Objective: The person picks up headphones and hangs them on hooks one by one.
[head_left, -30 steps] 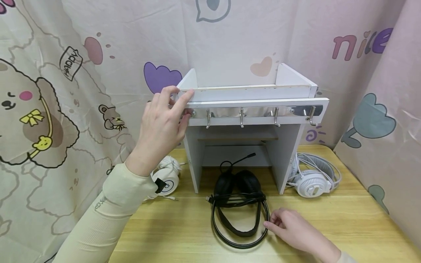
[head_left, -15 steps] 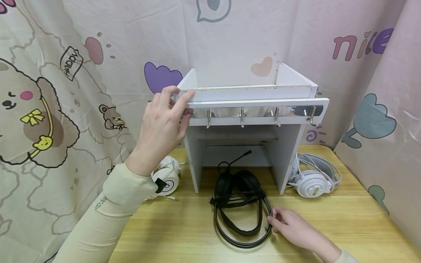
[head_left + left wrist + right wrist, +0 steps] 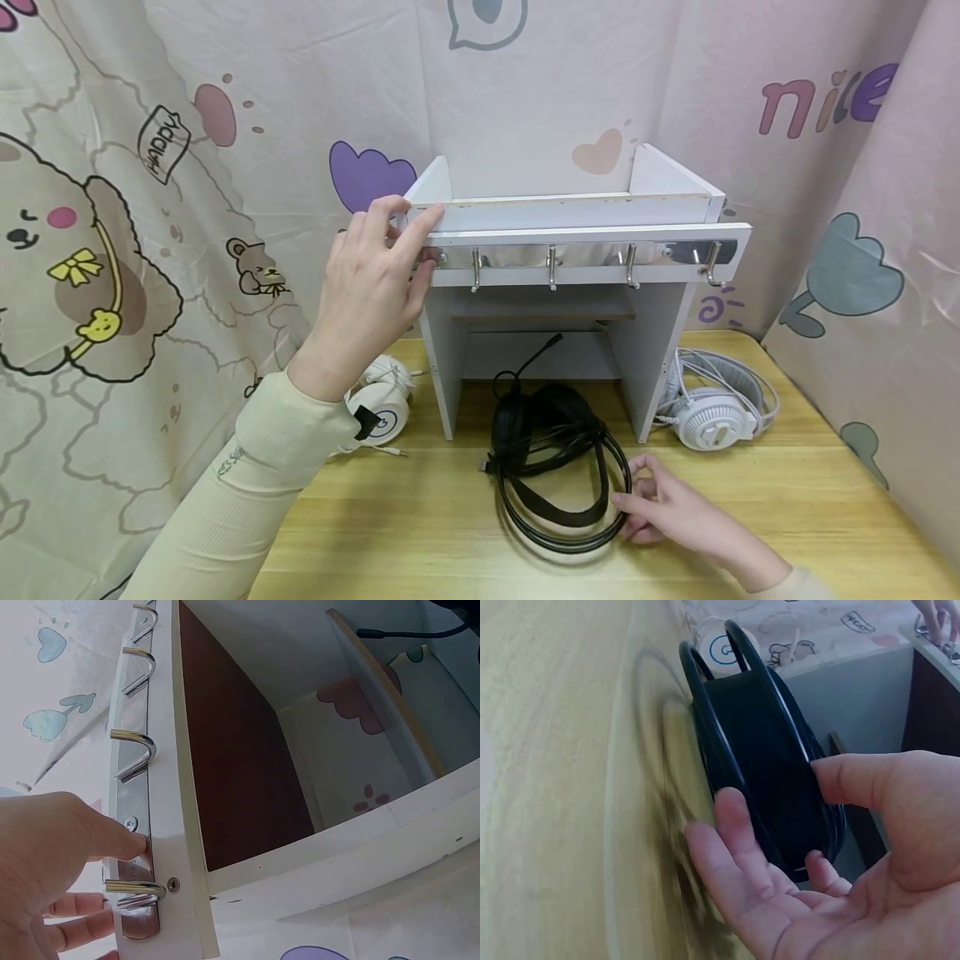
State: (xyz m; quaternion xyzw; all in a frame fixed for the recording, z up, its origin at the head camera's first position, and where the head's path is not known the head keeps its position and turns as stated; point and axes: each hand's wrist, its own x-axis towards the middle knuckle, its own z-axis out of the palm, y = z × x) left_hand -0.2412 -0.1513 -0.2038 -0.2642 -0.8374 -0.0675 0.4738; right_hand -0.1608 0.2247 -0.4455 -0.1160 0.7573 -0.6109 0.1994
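Observation:
My left hand point(image 3: 371, 275) grips the left end of the hook board on a white shelf point(image 3: 570, 214). In the left wrist view its thumb point(image 3: 120, 838) presses the metal strip near a hook point(image 3: 135, 889), with other fingers behind the board. A black headset point(image 3: 558, 408) with a boom microphone and bundled cable stands partly under the shelf, tilted, its headband toward me. My right hand point(image 3: 667, 504) holds the headband's right side; the right wrist view shows thumb and fingers on opposite sides of the black band point(image 3: 754, 742).
White headphones point(image 3: 384, 408) lie left of the shelf, and another white pair point(image 3: 712, 421) with its cable lies to the right. Several metal hooks point(image 3: 552, 267) jut from the shelf front. The wooden table point(image 3: 390, 533) meets printed curtains point(image 3: 540, 92) behind.
My right hand has shifted slightly right and up, and the headset has turned and tilted with it. The microphone boom has swung left and stands steeper. My left hand has stayed put.

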